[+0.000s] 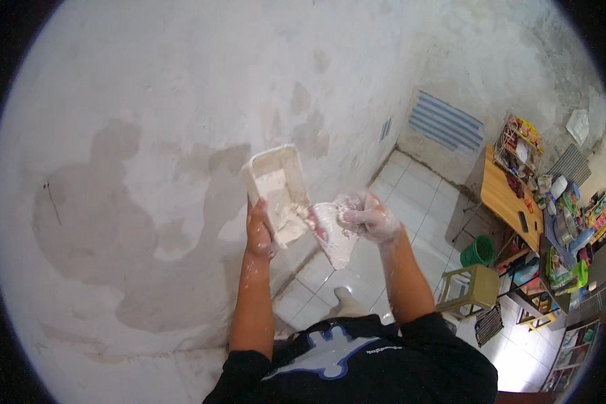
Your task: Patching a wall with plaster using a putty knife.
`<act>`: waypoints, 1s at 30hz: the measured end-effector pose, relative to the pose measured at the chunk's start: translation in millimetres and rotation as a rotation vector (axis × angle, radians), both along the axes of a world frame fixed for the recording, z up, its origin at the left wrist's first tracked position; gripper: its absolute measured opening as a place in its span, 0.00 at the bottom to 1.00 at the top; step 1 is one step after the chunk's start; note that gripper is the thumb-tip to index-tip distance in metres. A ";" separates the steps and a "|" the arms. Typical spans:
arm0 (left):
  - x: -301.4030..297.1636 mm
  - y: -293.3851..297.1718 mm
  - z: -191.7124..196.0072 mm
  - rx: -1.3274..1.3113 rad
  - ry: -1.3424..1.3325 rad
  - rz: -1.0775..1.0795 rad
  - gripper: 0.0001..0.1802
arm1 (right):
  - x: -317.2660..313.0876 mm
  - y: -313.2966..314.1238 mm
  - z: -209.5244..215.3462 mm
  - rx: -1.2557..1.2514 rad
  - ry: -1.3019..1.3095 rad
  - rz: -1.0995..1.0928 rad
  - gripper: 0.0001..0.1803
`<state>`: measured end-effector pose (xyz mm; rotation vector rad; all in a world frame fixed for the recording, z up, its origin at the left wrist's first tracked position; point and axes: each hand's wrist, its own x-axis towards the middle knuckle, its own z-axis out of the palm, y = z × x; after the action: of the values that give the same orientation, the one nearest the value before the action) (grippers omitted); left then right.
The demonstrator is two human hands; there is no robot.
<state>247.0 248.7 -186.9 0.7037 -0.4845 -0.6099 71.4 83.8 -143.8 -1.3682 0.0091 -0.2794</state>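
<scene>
My left hand [259, 232] is closed on the side of a white rectangular plastic tub [255, 176], which tilts in front of the wall. Wet white putty [291, 220] lies inside the tub, piled mostly toward the end nearest me. Coated in the same white paste, my right hand [372, 221] grips a flat, roughly triangular piece [337, 244] beside the tub. Putty covers most of that piece and a pinkish-red patch shows through; its exact kind I cannot make out. Its left edge is close to the tub's rim; whether they touch is unclear.
A pale wall [182, 81] with darker grey patches [87, 222] fills the left. White floor tiles [414, 192] run along its foot. To the right stand a wooden table [505, 195] with goods on it, a green basket [478, 250] and a yellowish stool [475, 286].
</scene>
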 end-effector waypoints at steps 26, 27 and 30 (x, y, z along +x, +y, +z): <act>-11.7 -79.2 -5.3 -0.254 0.010 0.249 0.36 | 244.1 -185.0 -29.8 -0.879 -0.570 -1.091 0.13; -11.7 -79.0 -4.3 -0.254 0.013 0.263 0.36 | 227.0 -175.6 -36.7 -1.002 -0.596 -0.991 0.12; -14.3 -79.7 0.2 -0.241 0.002 0.271 0.36 | 201.1 -188.7 -31.6 -0.910 -0.739 -0.839 0.11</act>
<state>232.7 169.0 -186.7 0.5269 -0.4424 -0.2915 272.5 -104.9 -175.4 -2.0188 -0.1833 -1.6361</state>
